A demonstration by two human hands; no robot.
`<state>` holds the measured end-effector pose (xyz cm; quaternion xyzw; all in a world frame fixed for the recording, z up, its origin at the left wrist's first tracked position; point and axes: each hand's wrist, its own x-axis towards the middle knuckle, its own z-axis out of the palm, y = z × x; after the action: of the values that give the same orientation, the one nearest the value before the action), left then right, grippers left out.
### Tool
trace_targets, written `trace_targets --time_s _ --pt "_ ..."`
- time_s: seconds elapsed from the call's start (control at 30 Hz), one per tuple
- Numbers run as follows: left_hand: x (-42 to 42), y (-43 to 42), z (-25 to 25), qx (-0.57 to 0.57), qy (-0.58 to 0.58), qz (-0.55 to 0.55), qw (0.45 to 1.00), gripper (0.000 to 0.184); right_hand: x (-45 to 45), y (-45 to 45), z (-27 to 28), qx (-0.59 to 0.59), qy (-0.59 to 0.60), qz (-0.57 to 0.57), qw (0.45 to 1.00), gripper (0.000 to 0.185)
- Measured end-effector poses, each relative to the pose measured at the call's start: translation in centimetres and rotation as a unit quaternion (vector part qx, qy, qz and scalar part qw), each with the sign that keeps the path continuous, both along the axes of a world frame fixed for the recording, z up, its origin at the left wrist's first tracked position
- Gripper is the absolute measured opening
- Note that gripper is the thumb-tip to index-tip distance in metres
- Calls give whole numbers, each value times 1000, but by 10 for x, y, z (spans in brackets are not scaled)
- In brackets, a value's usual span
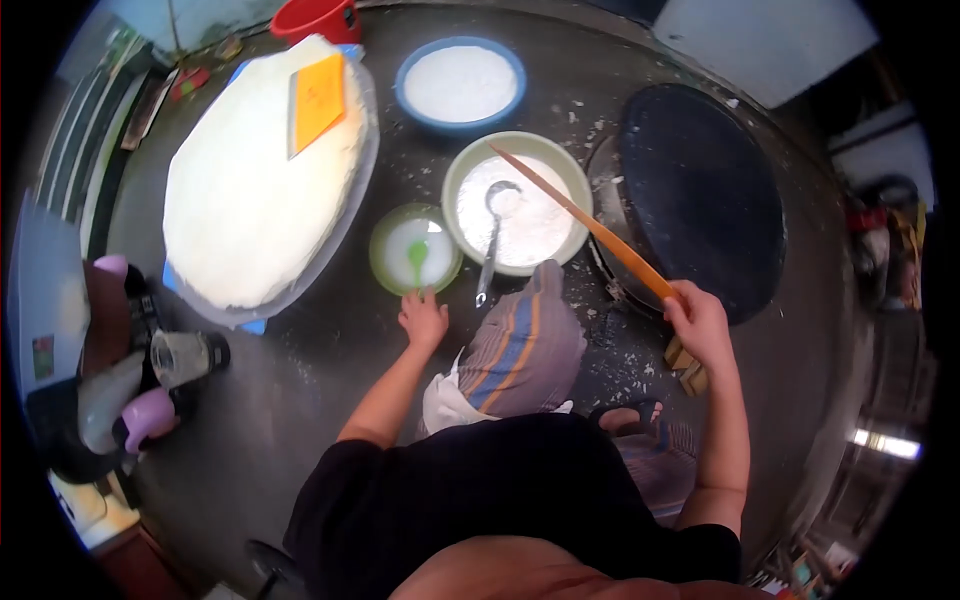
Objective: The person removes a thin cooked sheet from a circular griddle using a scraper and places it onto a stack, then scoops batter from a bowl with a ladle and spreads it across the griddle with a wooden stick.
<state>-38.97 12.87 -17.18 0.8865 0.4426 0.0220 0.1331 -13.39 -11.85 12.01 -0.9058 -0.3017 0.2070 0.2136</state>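
My right hand (697, 318) is closed around the handle end of a long flat wooden spatula (590, 222). The spatula slants up and left, its pointed tip over a cream-coloured bowl (455, 225). White flour-like stuff and a metal ladle (492, 235) lie in that bowl. At the near rim of a small green bowl (377, 262), my left hand (424, 318) has its fingers apart. White liquid and a light green spoon (417, 258) are in the small bowl. My left fingertips are by the spoon's handle; whether they touch it I cannot tell.
A dark round griddle (700, 200) stands at right. At left, a large round tray (368, 150) bears pale, flat sheets with an orange flat piece (320, 100) on top. Behind are a blue bowl (402, 88) of white stuff and a red bucket (305, 18). A clear jug (182, 358) lies lower left.
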Motion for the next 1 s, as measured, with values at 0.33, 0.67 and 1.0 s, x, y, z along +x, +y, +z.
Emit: trace_targets --time_s 0.33,0.67,1.0 --pt "-3 43 -30 -255 26 157 954 33 -23 185 -109 -227 -101 327 912 22" --pt "-26 1 -16 -287 -200 182 919 21 -15 201 -170 -194 118 223 948 32" --pt "-18 28 -39 -271 -35 177 946 29 -7 111 -106 -113 -32 202 972 32"
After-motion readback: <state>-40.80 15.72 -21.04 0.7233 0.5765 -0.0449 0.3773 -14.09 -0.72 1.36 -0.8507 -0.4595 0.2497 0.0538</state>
